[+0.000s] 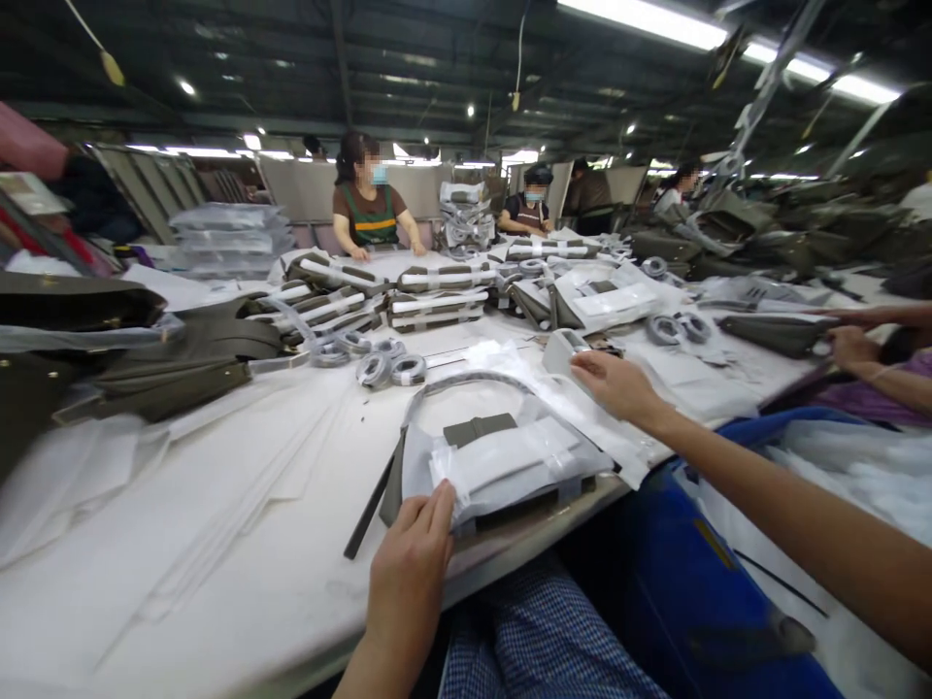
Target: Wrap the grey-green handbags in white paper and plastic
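Observation:
A dark olive handbag [481, 425], partly covered in white sheet, lies at the front edge of the table with its wrapped handle [473, 379] arched at the back. My left hand [415, 544] grips the near left corner of its white wrapping [502, 464], thumb and fingers pressed together. A dark strap [373, 505] trails out on the left side. My right hand [615, 383] is stretched beyond the bag, its fingers pinched at a pale grey tape dispenser [560, 351]. Whatever is between those fingertips is too small to make out.
Wrapped rolls of straps [389, 369] and stacked bag parts [441, 291] cover the table's middle. White sheets [240, 485] spread to the left beside olive bags [182, 359]. A blue bin [655, 563] stands at my right. Co-workers [371, 209] sit across; another person's hands [855, 349] work at right.

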`<state>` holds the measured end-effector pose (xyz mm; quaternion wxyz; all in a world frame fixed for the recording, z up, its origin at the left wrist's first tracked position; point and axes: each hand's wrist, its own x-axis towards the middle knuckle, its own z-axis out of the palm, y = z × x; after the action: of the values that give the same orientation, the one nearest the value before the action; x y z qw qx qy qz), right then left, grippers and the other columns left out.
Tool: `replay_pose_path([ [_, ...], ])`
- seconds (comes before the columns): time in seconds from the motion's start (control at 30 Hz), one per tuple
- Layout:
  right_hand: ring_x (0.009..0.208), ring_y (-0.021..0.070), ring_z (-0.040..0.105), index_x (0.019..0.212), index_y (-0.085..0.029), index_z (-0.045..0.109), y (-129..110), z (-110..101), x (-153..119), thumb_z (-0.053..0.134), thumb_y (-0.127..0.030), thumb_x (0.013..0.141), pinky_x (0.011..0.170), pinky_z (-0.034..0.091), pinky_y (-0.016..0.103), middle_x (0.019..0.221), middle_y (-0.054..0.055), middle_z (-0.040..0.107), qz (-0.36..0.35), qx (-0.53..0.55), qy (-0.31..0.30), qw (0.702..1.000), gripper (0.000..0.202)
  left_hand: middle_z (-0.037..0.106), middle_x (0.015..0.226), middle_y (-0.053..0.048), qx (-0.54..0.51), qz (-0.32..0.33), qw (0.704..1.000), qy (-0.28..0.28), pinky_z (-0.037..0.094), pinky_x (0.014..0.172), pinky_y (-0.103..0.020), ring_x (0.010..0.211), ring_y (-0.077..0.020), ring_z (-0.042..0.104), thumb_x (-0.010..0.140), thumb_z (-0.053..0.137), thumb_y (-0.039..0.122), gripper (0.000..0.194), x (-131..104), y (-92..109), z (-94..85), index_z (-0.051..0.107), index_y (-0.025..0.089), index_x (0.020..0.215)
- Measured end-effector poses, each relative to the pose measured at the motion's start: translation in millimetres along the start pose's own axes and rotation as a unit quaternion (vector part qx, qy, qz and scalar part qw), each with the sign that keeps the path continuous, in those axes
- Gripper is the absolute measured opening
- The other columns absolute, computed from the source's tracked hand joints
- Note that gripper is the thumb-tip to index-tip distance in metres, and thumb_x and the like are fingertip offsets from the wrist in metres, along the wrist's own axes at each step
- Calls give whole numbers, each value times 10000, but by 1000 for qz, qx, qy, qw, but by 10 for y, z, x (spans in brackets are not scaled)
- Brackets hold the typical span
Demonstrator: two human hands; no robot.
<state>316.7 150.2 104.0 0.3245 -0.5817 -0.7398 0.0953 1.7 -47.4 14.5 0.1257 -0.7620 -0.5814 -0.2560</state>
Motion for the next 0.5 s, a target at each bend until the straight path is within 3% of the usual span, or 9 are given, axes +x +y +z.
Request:
replay_pose_path([
  [0.07,1018,239,665,977,-186,719,339,-227,164,624,-253,865,922,486,338,1065,84,736,125,15,6,992,162,717,1113,-38,0,5,1000,8,553,863,-279,1002,-200,631,810,596,-13,586,-16,-5,16,500,181,1355],
  [0.17,909,225,686,889,-144,712,606,-340,387,607,-256,906,834,533,341,948,99,734,226,64,-51,971,154,719,1127,-33,-3,2,1000,17,553,873,-291,1012,-204,632,809,559,-23,604,-36,-4,41,497,201,1367],
  [0.27,891,178,665,1042,-149,668,649,-287,564,581,-323,963,798,565,349,1048,81,689,278,114,-110,947,210,716,1137,-33,-6,-3,1000,10,554,867,-295,1030,-209,631,815,555,-1,606,-45,-5,59,488,212,1379],
  [0.37,975,191,645,1191,-175,610,633,-223,701,596,-355,960,824,571,382,1178,78,634,318,153,-135,926,293,715,1125,-36,-5,-5,1000,8,555,869,-297,1019,-207,636,813,567,24,591,-44,-5,58,498,208,1370],
  [0.43,947,188,653,1196,-151,602,628,-209,758,606,-344,955,797,579,380,1145,76,642,333,173,-141,916,308,719,1109,-34,-7,-3,1000,15,558,862,-291,1003,-203,644,807,565,29,590,-41,-3,50,506,219,1362],
  [0.5,835,164,673,1079,-136,644,625,-216,776,623,-304,943,722,591,335,1019,64,682,329,189,-144,914,217,721,1103,-35,-10,-1,1000,24,560,849,-286,995,-202,652,809,558,34,588,-39,1,44,507,230,1361],
])
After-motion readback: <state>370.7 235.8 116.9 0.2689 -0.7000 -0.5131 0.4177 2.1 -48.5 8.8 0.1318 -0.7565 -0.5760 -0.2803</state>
